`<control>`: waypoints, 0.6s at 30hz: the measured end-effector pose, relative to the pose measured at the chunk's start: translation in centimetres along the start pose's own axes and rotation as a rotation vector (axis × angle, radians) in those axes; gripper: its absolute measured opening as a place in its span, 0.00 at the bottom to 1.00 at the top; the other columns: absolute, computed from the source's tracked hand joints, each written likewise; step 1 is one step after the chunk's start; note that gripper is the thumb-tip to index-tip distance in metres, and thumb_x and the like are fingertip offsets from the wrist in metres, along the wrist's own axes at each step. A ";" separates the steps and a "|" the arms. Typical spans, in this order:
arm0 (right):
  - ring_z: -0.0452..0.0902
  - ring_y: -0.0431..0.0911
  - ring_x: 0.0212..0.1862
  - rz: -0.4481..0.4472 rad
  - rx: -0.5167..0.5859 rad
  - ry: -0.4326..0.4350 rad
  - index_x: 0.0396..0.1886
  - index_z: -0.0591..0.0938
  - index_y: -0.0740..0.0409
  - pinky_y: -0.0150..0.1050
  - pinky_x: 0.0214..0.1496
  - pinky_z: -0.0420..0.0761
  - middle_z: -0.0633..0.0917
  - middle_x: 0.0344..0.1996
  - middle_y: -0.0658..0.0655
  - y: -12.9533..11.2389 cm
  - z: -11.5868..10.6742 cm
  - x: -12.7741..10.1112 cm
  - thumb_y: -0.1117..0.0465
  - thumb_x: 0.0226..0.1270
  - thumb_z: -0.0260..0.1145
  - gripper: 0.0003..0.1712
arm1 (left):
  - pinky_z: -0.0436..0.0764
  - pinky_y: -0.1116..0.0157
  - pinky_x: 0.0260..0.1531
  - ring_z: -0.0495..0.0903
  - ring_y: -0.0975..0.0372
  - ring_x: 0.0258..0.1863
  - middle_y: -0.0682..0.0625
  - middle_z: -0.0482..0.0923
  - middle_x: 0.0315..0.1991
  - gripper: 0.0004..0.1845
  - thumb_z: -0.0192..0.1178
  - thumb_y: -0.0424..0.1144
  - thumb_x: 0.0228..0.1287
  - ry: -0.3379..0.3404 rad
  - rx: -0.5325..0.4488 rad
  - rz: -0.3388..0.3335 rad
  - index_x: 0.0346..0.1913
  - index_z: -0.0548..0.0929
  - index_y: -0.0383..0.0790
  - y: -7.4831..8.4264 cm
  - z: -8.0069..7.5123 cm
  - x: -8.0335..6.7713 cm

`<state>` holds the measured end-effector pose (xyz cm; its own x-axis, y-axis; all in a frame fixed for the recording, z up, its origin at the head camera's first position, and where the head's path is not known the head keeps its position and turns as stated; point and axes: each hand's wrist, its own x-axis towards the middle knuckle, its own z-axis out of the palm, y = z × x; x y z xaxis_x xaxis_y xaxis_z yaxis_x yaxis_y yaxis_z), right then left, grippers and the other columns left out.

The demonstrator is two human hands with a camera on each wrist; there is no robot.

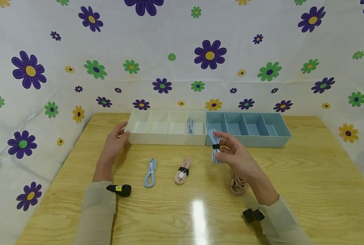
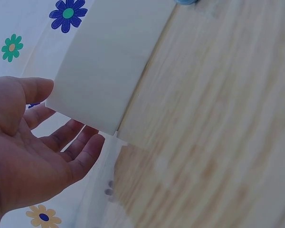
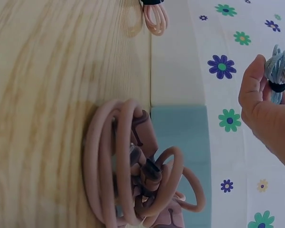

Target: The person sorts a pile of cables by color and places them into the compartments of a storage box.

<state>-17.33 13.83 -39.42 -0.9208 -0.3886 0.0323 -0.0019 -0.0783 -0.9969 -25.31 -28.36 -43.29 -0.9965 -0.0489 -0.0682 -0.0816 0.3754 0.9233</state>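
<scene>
My right hand (image 1: 238, 158) pinches a coiled light-blue cable (image 1: 215, 144) with a black strap, held up in front of the blue divided box (image 1: 246, 141). In the right wrist view that blue cable (image 3: 277, 73) shows between thumb and fingers. My left hand (image 1: 115, 141) touches the left end of the white divided box (image 1: 166, 139), its fingers loosely bent along the end wall in the left wrist view. One blue cable (image 1: 190, 126) lies in the white box's rightmost compartment. On the table are another blue cable (image 1: 150, 173) and a pink cable (image 1: 183, 172) with a black strap.
A brownish-pink coiled cable (image 1: 237, 187) lies partly under my right wrist and looms large in the right wrist view. Both boxes stand end to end along the back of the wooden table (image 1: 157, 214), before a flowered cloth (image 1: 182, 41).
</scene>
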 end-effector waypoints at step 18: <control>0.76 0.41 0.42 0.112 0.079 0.063 0.77 0.58 0.60 0.37 0.50 0.82 0.67 0.50 0.56 0.2 0.0 0.7 0.71 0.73 0.57 0.36 | 0.73 0.55 0.55 0.67 0.45 0.64 0.34 0.62 0.70 0.29 0.46 0.46 0.79 0.003 -0.016 0.013 0.78 0.57 0.48 -0.2 -0.1 -0.1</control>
<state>-17.99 13.57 -39.56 -0.9360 -0.3412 -0.0862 0.1309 -0.1102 -0.9853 -25.21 -28.50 -43.41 -0.9974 -0.0472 -0.0548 -0.0681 0.3608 0.9301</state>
